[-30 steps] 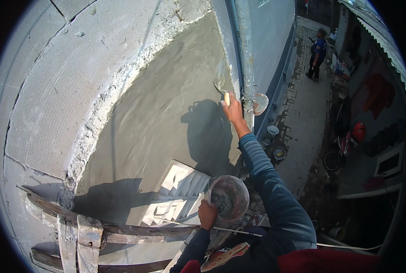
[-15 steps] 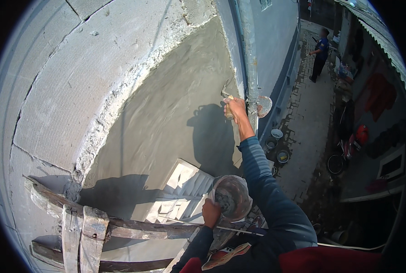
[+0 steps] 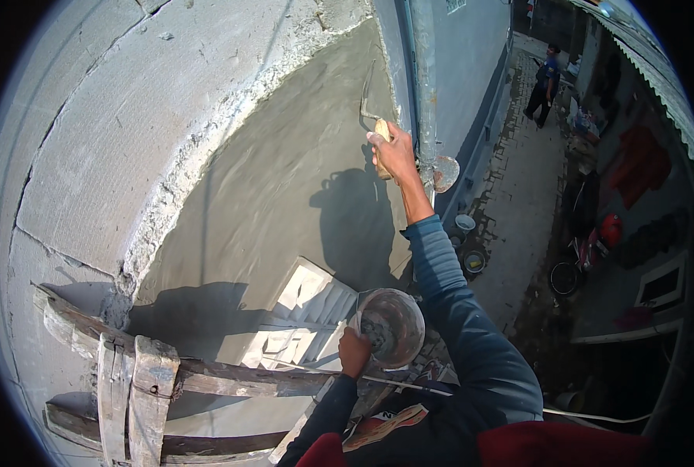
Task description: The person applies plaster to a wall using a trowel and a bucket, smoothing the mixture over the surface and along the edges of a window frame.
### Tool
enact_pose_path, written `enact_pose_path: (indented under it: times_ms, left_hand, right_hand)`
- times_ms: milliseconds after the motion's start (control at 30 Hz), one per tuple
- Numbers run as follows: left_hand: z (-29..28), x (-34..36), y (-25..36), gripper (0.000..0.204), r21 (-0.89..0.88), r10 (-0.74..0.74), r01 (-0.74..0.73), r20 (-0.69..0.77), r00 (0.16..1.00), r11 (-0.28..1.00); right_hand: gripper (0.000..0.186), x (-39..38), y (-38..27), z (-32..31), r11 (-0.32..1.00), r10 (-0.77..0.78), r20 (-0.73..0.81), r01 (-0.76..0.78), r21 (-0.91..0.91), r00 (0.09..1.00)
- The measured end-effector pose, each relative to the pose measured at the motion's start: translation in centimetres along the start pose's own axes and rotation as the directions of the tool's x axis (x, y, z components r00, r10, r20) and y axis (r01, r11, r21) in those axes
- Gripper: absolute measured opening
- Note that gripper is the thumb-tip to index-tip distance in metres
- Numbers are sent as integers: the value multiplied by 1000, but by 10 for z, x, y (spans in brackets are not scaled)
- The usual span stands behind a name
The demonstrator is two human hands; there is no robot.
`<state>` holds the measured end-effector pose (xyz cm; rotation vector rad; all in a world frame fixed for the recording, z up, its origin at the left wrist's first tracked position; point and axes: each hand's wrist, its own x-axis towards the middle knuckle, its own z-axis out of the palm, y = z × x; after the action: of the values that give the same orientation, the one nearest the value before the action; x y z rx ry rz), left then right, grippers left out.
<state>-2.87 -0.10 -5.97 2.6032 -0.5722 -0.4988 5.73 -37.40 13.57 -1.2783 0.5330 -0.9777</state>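
Observation:
My right hand (image 3: 393, 152) is closed round the wooden handle of a trowel (image 3: 368, 105), whose thin blade lies against the wet grey plaster (image 3: 284, 148) near the wall's right edge. Below it, my left hand (image 3: 354, 352) grips the rim of a bucket (image 3: 406, 331). Grey mortar (image 3: 376, 331) sits in the bottom of that bucket. The left fingers are partly hidden inside the rim. My shadow falls across the plaster beside the right arm.
Wooden scaffold beams (image 3: 253, 380) cross at lower left. White louvred vent blocks (image 3: 312, 300) are set under the plaster. A pipe (image 3: 425, 86) runs up the wall's corner. Far below, a person (image 3: 545, 86) stands in the paved alley (image 3: 510, 202), with pails (image 3: 465, 223) along the wall.
My right hand has moved the trowel up and slightly left along the plaster. The left hand still holds the bucket. The person in the alley has turned and shifted position.

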Motion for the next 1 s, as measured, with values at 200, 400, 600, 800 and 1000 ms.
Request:
enact_pose_path:
  times_ms: [200, 400, 600, 800, 1000]
  left_hand:
    - [5, 0, -4, 30, 15, 14, -14, -6, 1000, 1000]
    - [5, -2, 2, 28, 17, 6, -6, 25, 1000, 1000]
    - [-8, -1, -1, 28, 39, -12, 11, 15, 1000, 999]
    - [1, -2, 1, 28, 21, -8, 7, 30, 1000, 1000]
    - [3, -3, 0, 28, 24, 26, -26, 15, 1000, 999]
  right_hand:
    - [53, -5, 107, -22, 831, -219, -144, 107, -546, 965]
    - [58, -24, 208, -55, 753, 63, -217, -189, -631, 974]
    - [28, -47, 178, -48, 879, 324, -166, -361, -310, 931]
    - [12, -24, 130, -35, 915, 396, -44, -389, 107, 917]
    - [13, 6, 7, -12, 969, 233, 1, -232, 85, 972]
